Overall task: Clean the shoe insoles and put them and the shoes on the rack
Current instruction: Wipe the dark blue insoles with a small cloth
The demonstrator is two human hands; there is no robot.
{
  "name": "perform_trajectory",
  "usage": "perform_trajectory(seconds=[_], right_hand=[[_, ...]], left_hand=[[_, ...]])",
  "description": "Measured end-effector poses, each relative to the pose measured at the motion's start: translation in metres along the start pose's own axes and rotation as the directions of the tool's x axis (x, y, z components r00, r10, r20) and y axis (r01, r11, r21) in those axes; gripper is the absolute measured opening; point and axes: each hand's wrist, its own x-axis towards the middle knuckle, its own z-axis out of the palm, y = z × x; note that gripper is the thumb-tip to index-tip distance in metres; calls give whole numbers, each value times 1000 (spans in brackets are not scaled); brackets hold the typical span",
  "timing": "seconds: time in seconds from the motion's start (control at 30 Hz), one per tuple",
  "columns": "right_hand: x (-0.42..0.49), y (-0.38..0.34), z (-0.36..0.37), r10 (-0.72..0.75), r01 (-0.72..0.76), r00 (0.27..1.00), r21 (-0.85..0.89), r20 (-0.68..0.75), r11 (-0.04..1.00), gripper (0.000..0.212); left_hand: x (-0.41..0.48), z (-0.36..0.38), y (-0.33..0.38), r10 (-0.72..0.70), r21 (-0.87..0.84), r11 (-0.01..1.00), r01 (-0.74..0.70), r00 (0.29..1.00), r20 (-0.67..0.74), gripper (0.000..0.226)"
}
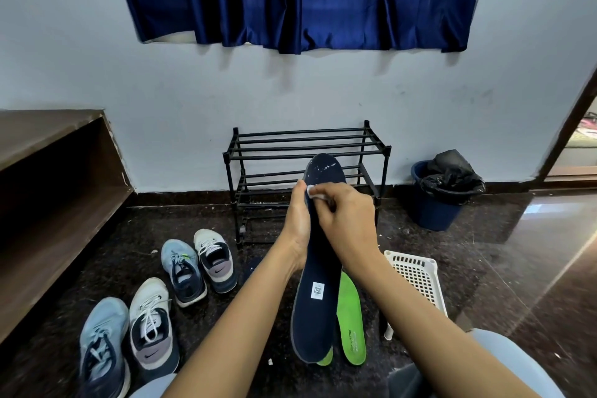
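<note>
Left hand (298, 220): my fingers grip navy insole (318, 307) by its edge. Right hand (347, 216): my fingers pinch white wipe (314, 193) onto it. Rack (307, 142) beyond fingers.

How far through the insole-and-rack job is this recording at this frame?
Early. Done: nothing visibly, as no insole or shoe sits on the black rack. In hand: the left hand holds the navy insole upright while the right hand rubs a white wipe near its toe, where pale specks show. Left: the green insoles lying on the floor, then racking them and the four shoes standing on the floor.
</note>
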Motion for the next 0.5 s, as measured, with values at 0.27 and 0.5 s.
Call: perform_trajectory(seconds=[0.27,0.5], right_hand=[[15,6,-11,57,-61,996,-57,-68,997,18],[1,-4,-10,54,-54,998,-3,30,999,17]], left_hand=[[-3,11,-3,-46,-24,999,47,999,22,58],[0,6,-1,-18,41,999,19,1000,-22,61]])
